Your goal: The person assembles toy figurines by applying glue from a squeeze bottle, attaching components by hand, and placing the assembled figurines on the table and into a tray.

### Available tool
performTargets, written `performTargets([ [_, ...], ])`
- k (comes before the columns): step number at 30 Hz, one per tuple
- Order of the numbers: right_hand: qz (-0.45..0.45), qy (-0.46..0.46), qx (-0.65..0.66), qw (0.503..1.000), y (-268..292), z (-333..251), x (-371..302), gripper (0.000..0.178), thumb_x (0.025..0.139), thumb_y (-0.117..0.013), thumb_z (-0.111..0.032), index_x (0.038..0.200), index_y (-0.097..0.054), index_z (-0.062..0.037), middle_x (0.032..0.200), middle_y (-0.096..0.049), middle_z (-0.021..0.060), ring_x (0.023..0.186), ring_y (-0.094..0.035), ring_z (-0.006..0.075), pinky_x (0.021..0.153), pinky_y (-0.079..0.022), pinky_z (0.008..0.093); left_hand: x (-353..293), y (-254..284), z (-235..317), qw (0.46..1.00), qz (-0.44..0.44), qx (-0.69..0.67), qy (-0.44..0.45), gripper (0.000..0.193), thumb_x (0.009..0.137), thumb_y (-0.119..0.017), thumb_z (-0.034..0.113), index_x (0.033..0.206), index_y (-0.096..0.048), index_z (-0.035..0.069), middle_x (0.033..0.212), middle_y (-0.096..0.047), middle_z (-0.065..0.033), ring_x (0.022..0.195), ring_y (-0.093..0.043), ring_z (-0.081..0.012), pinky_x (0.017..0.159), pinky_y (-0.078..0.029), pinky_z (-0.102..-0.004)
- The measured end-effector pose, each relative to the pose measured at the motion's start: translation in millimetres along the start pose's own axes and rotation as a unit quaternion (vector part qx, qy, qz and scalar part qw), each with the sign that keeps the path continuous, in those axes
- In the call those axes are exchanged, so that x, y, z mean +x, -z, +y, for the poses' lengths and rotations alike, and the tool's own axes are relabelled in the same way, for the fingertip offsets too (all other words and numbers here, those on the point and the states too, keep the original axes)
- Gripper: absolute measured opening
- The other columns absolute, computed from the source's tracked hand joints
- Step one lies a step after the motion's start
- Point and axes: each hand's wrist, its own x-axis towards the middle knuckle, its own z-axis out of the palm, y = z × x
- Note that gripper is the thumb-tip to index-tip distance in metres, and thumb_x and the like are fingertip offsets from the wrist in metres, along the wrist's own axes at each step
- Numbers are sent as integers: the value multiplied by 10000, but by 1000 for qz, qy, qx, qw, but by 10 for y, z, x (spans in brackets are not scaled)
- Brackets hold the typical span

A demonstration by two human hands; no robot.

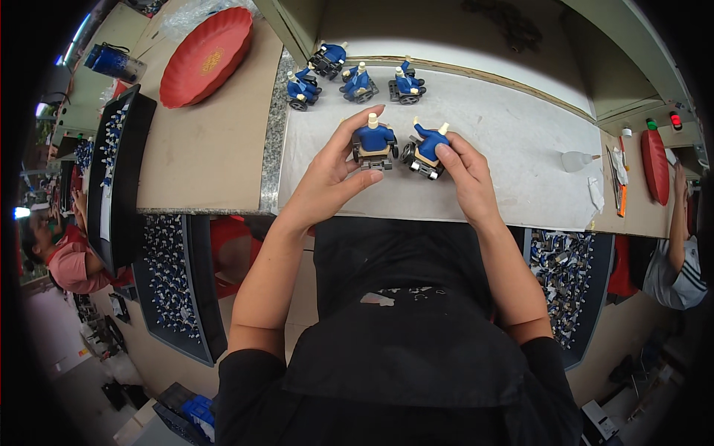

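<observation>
My left hand (335,167) is curled around a toy figure in a wheelchair (374,140), with a blue top and a cream head; fingers lie behind it and the thumb is at its base. Close beside it, a second toy wheelchair figure (429,145) is gripped between the thumb and fingers of my right hand (468,167). That one tilts, one arm raised. Both are just above the white work surface (506,171). Farther back stand several like figures (359,83) in a loose group, toward the left.
A red scalloped tray (212,56) lies on the left table. Dark bins of small blue parts (175,275) and figures (561,282) sit on both sides below the table. At right are a small squeeze bottle (576,161) and tools (619,178). Other people work at both sides.
</observation>
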Motion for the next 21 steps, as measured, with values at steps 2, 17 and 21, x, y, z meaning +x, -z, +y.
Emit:
performTargets([
  [2, 3, 6, 15, 1000, -11, -10, -3, 289, 899, -481, -216, 1039, -543, 29, 834, -553, 6, 766, -456, 55, 690, -364, 192, 9, 5, -31, 1000, -7, -6, -4, 672, 739, -578, -75, 1325, -285, 77, 1381, -274, -91, 1238, -326, -208, 988, -344, -354],
  [17, 80, 218, -351, 907, 79, 68, 75, 253, 760, -626, -103, 1006, -597, -52, 988, -596, 110, 902, -563, 269, 789, -444, 331, 33, -17, -118, 994, 1, 96, -43, 671, 712, -599, -76, 1306, -322, 68, 1312, -355, -96, 1197, -382, -212, 984, -345, -345],
  [21, 60, 219, -377, 898, 103, 91, 47, 302, 747, -640, -119, 1039, -588, -61, 1049, -573, 115, 959, -544, 269, 818, -435, 339, 80, 108, -237, 938, -6, 326, -118, 632, 688, -625, -56, 1265, -403, 76, 1281, -393, -111, 1202, -383, -259, 990, -327, -356],
])
